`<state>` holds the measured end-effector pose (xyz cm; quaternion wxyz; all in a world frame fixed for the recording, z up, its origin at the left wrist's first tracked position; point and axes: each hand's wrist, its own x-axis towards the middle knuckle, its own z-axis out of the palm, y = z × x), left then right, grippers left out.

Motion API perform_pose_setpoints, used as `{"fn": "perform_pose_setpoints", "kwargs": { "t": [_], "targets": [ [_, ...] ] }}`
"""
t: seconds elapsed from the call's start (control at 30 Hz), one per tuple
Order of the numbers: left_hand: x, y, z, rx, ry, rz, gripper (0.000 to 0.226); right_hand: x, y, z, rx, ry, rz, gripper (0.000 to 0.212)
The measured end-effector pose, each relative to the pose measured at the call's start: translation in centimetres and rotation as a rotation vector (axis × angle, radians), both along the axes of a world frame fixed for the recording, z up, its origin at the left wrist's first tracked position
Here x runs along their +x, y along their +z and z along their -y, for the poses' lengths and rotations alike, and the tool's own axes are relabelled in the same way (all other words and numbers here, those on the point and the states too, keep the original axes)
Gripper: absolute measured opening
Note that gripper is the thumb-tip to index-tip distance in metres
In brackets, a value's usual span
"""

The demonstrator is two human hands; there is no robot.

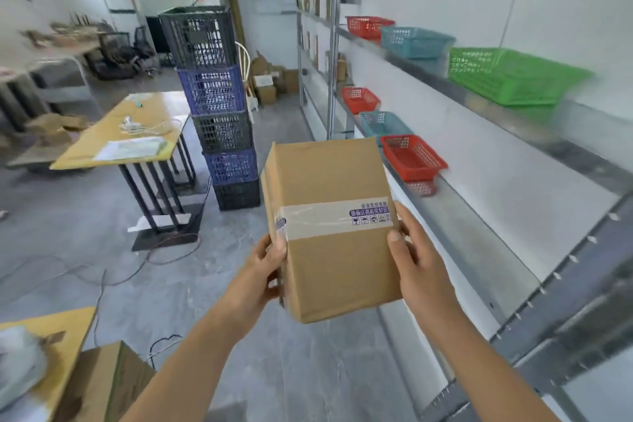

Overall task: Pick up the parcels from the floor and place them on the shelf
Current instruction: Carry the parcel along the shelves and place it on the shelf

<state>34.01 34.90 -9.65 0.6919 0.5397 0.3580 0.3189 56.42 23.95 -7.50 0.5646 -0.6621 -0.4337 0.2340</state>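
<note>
I'm standing in a small stockroom or packing warehouse. Metal shelving (534, 144) is running along the wall holding coloured plastic baskets (507, 77), stacked crates (219, 106) are rising nearby, and cardboard boxes (270, 82) are lying around.

A brown cardboard parcel (329, 226) is held in the air, clear of the floor, just beside the metal shelf (479, 216). A band of clear tape with purple print crosses its top face. It tilts slightly, long side pointing away.
</note>
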Motion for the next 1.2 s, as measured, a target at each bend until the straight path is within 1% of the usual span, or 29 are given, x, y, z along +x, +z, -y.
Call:
{"fn": "perform_pose_setpoints", "kwargs": {
  "t": [0.07,0.13,0.2,0.27,0.33,0.37,0.4,0.43,0.53,0.57,0.67,0.73,0.8,0.87,0.9,0.97,1.0,1.03,1.07,1.1,1.17,1.2],
  "targets": [
    [0.0,1.0,0.4,0.03,0.025,0.02,0.124,0.1,0.9,0.9,0.013,-0.002,0.012,0.047],
    [0.2,1.9,1.0,0.049,0.038,0.056,0.114,0.3,1.3,1.7,0.014,0.0,0.046,0.048],
    [0.6,2.7,1.7,0.068,0.039,0.072,0.095,0.7,1.4,2.3,0.009,0.018,0.046,0.048],
    [1.1,3.4,2.5,0.095,0.047,0.047,0.073,0.9,1.6,2.9,-0.018,0.058,0.012,0.044],
    [1.9,3.9,3.3,0.084,0.064,0.077,0.056,1.0,1.8,3.3,-0.058,0.092,-0.023,0.04],
    [2.3,4.0,3.7,0.069,0.069,0.09,0.05,1.1,1.9,3.4,-0.086,0.106,-0.028,0.045],
    [2.7,4.2,4.1,0.061,0.076,0.087,0.048,1.1,2.0,3.4,-0.114,0.118,-0.031,0.054],
    [3.0,4.3,4.3,0.068,0.079,0.072,0.049,1.2,2.0,3.5,-0.132,0.134,-0.045,0.058],
    [3.7,4.4,5.1,0.111,0.037,0.048,0.057,1.8,1.9,4.1,-0.111,0.196,-0.163,0.042],
    [4.0,4.6,5.3,0.116,0.023,0.051,0.055,2.1,1.9,4.3,-0.098,0.222,-0.185,0.042],
    [4.6,4.8,5.9,0.121,-0.002,0.032,0.051,2.5,2.0,4.9,-0.065,0.312,-0.224,0.069],
    [4.9,5.1,6.3,0.119,0.004,0.002,0.047,2.5,2.4,5.1,-0.062,0.348,-0.226,0.076],
    [5.2,5.6,6.6,0.138,-0.003,-0.043,0.039,2.9,2.5,5.2,-0.041,0.326,-0.257,0.073],
    [5.5,6.1,6.9,0.201,0.01,-0.071,0.036,3.6,2.4,5.4,0.02,0.287,-0.386,0.062],
    [5.6,6.2,6.9,0.252,0.03,-0.079,0.039,3.8,2.4,5.5,0.048,0.28,-0.505,0.062],
    [5.7,6.3,6.9,0.351,0.081,-0.084,0.058,4.3,2.0,5.9,0.106,0.294,-0.71,0.076],
    [5.6,6.4,7.1,0.388,0.091,-0.1,0.071,4.6,1.6,6.0,0.133,0.314,-0.779,0.084],
    [5.4,6.5,7.3,0.399,0.082,-0.13,0.088,4.6,1.3,6.3,0.147,0.34,-0.828,0.088],
    [5.2,6.7,7.7,0.375,0.059,-0.152,0.101,4.7,0.9,6.4,0.156,0.367,-0.848,0.09],
    [4.9,6.8,8.0,0.337,0.029,-0.151,0.104,4.6,0.7,6.6,0.171,0.372,-0.843,0.086],
    [4.3,6.7,8.5,0.237,0.007,-0.138,0.102,4.6,0.2,6.6,0.193,0.313,-0.789,0.058],
    [3.9,6.7,8.8,0.187,-0.015,-0.131,0.101,4.5,0.3,6.6,0.192,0.287,-0.752,0.051]
  ]
}}
